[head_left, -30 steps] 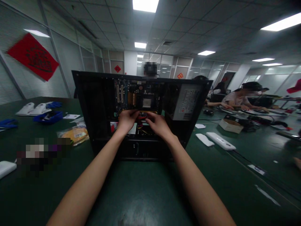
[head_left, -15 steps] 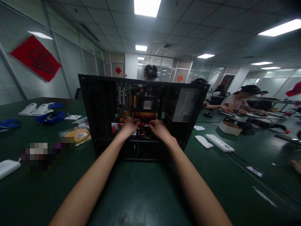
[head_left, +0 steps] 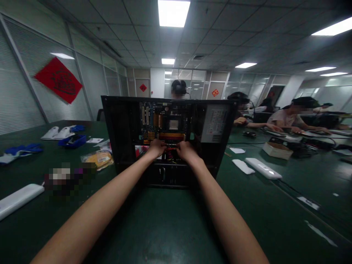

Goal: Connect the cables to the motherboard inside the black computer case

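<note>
An open black computer case (head_left: 121, 128) stands on edge on the table, its inside facing me. Within it I see a motherboard (head_left: 173, 124) with a bare processor square, and a power supply (head_left: 214, 124) at the upper right. My left hand (head_left: 157, 148) and my right hand (head_left: 188, 151) reach in below the memory slots (head_left: 172, 136). Both have their fingers pinched, a short gap apart, on a thin red cable (head_left: 171, 149) that spans between them. Its ends are hidden by my fingers and the dark interior.
On the green table (head_left: 165, 223), a yellow item in plastic (head_left: 100, 159), a blue tray (head_left: 72, 141) and gloves (head_left: 23, 149) lie left. A white power strip (head_left: 263, 168) and a small carton (head_left: 277, 149) are right. Several people sit beyond.
My view has shifted, so the scene sits a little lower and further right. Less of the red cable shows between my hands, which stay pinched at the same part of the case.
</note>
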`<state>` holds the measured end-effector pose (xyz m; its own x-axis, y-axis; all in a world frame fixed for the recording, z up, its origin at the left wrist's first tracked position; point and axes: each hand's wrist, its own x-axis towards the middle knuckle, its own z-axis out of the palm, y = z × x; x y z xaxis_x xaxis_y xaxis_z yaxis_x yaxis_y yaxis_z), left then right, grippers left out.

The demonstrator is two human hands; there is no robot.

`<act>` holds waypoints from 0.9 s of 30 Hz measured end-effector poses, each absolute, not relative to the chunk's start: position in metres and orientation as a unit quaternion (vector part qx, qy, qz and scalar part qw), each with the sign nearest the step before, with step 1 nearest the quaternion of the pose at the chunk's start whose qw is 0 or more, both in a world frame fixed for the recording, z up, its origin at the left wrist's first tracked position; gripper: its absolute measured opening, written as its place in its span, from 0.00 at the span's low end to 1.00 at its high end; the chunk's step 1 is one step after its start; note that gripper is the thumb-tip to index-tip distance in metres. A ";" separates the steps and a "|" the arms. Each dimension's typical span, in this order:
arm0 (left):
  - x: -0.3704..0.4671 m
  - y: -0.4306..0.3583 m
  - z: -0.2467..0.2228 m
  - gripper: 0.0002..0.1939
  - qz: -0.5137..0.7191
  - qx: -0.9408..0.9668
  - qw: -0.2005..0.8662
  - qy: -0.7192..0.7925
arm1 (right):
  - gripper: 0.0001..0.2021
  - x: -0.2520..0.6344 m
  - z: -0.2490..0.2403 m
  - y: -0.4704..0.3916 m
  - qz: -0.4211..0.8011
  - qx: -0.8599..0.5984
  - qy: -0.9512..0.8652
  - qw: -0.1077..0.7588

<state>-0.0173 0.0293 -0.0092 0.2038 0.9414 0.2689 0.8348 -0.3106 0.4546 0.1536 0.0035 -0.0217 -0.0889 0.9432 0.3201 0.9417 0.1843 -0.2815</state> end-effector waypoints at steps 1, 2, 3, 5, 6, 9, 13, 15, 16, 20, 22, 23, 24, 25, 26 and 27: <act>-0.017 0.029 -0.009 0.12 0.248 0.767 0.107 0.582 | 0.12 0.153 -0.021 0.003 0.005 -0.644 -0.735 0.212; -0.017 0.028 -0.009 0.12 0.245 0.765 0.108 0.585 | 0.12 0.153 -0.020 0.002 0.008 -0.647 -0.733 0.208; -0.016 0.028 -0.008 0.12 0.245 0.764 0.107 0.587 | 0.12 0.152 -0.019 0.002 0.010 -0.649 -0.733 0.205; -0.015 0.027 -0.009 0.11 0.241 0.764 0.098 0.590 | 0.12 0.152 -0.018 0.001 0.010 -0.652 -0.731 0.201; -0.015 0.027 -0.009 0.11 0.238 0.764 0.094 0.593 | 0.12 0.152 -0.017 0.001 0.008 -0.653 -0.731 0.199; -0.014 0.028 -0.010 0.11 0.223 0.763 0.090 0.600 | 0.13 0.151 -0.017 -0.001 0.001 -0.656 -0.728 0.197; -0.013 0.030 -0.010 0.13 0.207 0.766 0.086 0.602 | 0.13 0.151 -0.015 -0.002 0.010 -0.658 -0.727 0.194; -0.013 0.032 -0.010 0.13 0.208 0.762 0.086 0.608 | 0.13 0.151 -0.015 -0.001 0.014 -0.656 -0.730 0.191; -0.012 0.032 -0.011 0.13 0.209 0.760 0.087 0.610 | 0.13 0.151 -0.015 -0.001 0.015 -0.655 -0.731 0.191; -0.012 0.033 -0.012 0.12 0.214 0.762 0.084 0.605 | 0.13 0.152 -0.017 0.000 0.011 -0.657 -0.729 0.195; -0.012 0.034 -0.013 0.12 0.218 0.764 0.081 0.602 | 0.13 0.151 -0.018 0.000 0.007 -0.657 -0.727 0.199; -0.012 0.034 -0.013 0.12 0.219 0.764 0.079 0.602 | 0.13 0.151 -0.018 0.000 0.005 -0.657 -0.727 0.201; -0.012 0.035 -0.014 0.12 0.218 0.765 0.076 0.600 | 0.13 0.151 -0.018 -0.001 0.004 -0.657 -0.727 0.202; -0.012 0.035 -0.014 0.12 0.217 0.767 0.072 0.600 | 0.13 0.151 -0.018 -0.001 0.003 -0.658 -0.726 0.201; -0.012 0.035 -0.014 0.12 0.214 0.769 0.069 0.599 | 0.13 0.151 -0.018 -0.001 0.002 -0.659 -0.725 0.200; -0.012 0.035 -0.014 0.12 0.212 0.770 0.064 0.598 | 0.13 0.150 -0.018 -0.002 0.000 -0.660 -0.725 0.197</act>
